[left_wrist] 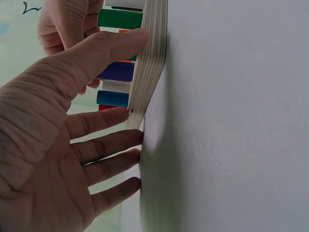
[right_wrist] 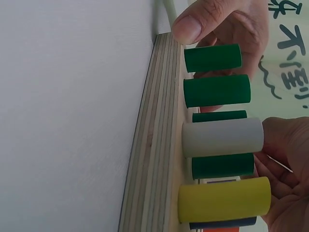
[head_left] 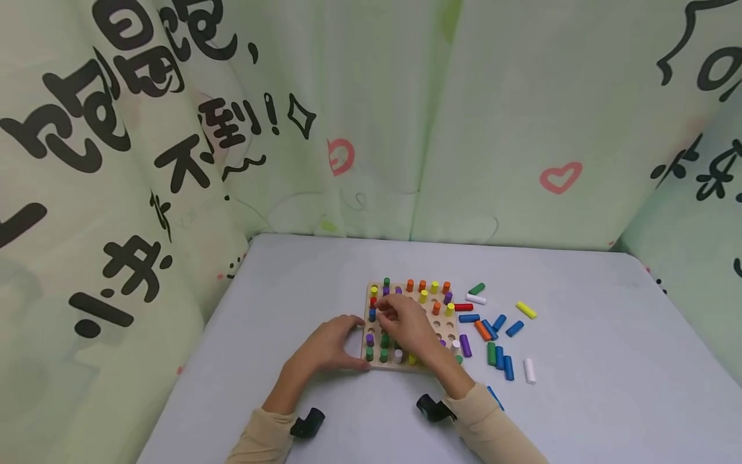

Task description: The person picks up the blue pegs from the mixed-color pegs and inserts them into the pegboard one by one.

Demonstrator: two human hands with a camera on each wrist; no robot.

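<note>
A wooden pegboard [head_left: 377, 365] holds coloured round pegs in rows. My left hand [head_left: 333, 345] rests against its near left corner; the thumb touches the near edge and the extended fingers lie along the left side. My right hand [head_left: 406, 319] is over the left part of the board with curled fingers. In the left wrist view, its fingertips meet the top of a white peg [left_wrist: 116, 86], behind a purple peg [left_wrist: 115, 71] and beside a blue peg [left_wrist: 112, 98]. The grip itself is partly hidden. Green pegs [right_wrist: 217, 90] and a yellow peg [right_wrist: 224, 200] stand along the near edge.
Loose pegs lie right of the board, among them a yellow one [head_left: 526, 310], a white one [head_left: 530, 371], a red one [head_left: 463, 307] and several blue ones [head_left: 509, 368]. A printed curtain [head_left: 377, 161] surrounds the white table [head_left: 608, 335].
</note>
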